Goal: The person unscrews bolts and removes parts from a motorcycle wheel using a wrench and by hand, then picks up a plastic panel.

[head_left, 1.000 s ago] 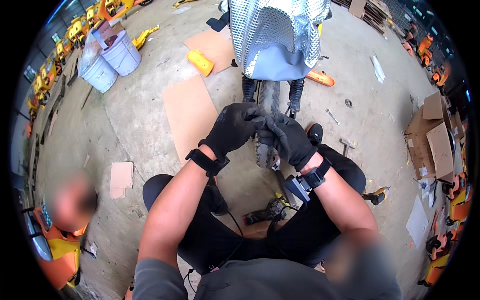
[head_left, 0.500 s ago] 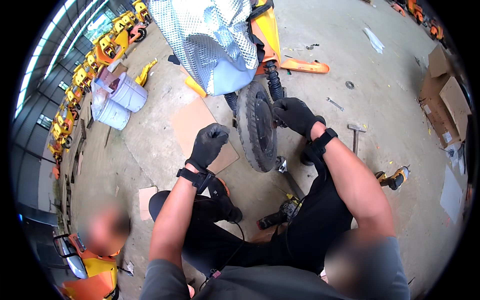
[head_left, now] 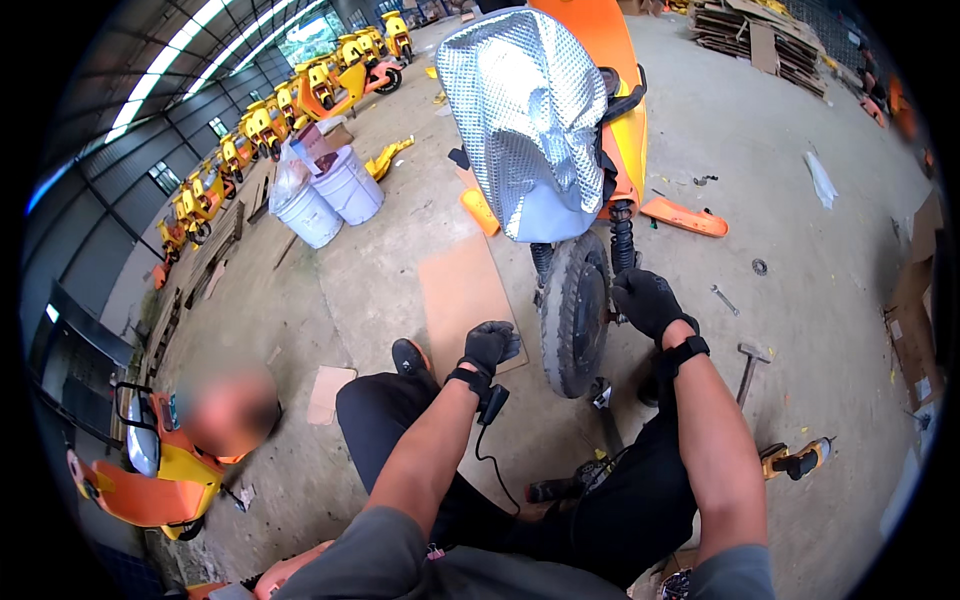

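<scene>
An orange-yellow scooter (head_left: 628,135) stands ahead, its front partly draped in a silver quilted cover (head_left: 520,120). Below are its black front wheel (head_left: 568,330) and fork (head_left: 622,230). My right hand (head_left: 645,300), in a black glove, is curled closed beside the right fork end and wheel hub; what its fingertips hold is hidden. Left of the wheel, my left hand (head_left: 488,345), also gloved, is closed in the air over a cardboard sheet (head_left: 460,280); anything inside it is too small to make out.
Around me lie a hammer (head_left: 752,365), wrench (head_left: 725,300), yellow drill (head_left: 795,458), adjustable wrench (head_left: 600,393) and orange panel (head_left: 685,217). Two white buckets (head_left: 345,190), parked scooters (head_left: 350,80), a tipped scooter (head_left: 150,490), stacked cardboard (head_left: 750,40) and a box (head_left: 915,320) surround the area.
My hands, together at the tyre's top a second ago, have separated: the left moved leftward, the right to the fork end. The front wheel sits angled now, and my view has tilted upward.
</scene>
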{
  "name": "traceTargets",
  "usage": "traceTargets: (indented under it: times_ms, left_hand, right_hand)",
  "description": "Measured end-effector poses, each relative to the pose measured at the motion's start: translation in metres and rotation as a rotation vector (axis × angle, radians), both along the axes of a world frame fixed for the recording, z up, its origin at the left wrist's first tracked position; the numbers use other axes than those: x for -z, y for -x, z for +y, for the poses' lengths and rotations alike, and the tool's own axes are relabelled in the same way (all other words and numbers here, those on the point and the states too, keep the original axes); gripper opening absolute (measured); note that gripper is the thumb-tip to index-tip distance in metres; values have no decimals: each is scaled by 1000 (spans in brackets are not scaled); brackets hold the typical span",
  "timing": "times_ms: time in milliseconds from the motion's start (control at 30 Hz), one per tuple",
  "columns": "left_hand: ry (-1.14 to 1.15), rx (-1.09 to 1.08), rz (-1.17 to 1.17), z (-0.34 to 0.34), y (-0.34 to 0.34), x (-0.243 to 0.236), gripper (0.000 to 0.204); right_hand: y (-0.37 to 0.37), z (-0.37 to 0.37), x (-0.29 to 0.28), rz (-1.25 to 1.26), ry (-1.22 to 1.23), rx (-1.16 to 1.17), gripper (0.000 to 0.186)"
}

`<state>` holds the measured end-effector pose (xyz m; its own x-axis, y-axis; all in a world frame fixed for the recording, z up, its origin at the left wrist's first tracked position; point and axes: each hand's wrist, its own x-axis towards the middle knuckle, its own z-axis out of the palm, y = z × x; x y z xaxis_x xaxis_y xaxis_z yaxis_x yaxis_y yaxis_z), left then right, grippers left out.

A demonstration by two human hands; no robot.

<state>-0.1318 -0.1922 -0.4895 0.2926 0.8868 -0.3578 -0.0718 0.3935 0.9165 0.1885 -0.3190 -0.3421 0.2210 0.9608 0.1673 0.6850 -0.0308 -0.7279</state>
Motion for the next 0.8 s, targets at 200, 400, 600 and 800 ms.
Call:
traceTargets:
  times_ms: [200, 400, 600, 800]
  left_hand:
    - [173, 16, -122, 19, 2, 83, 22]
    - [504, -96, -436, -16, -14, 143, 23]
    - [606, -146, -391, -24, -47, 184, 16]
    - [693, -134, -504, -18, -73, 217, 19]
  right_hand:
    - [26, 16, 1, 80, 67, -1, 32]
    - [63, 28, 8, -13, 256, 5, 54]
    - [102, 43, 9, 118, 210, 3, 53]
    - [122, 55, 8, 289, 264, 80, 71]
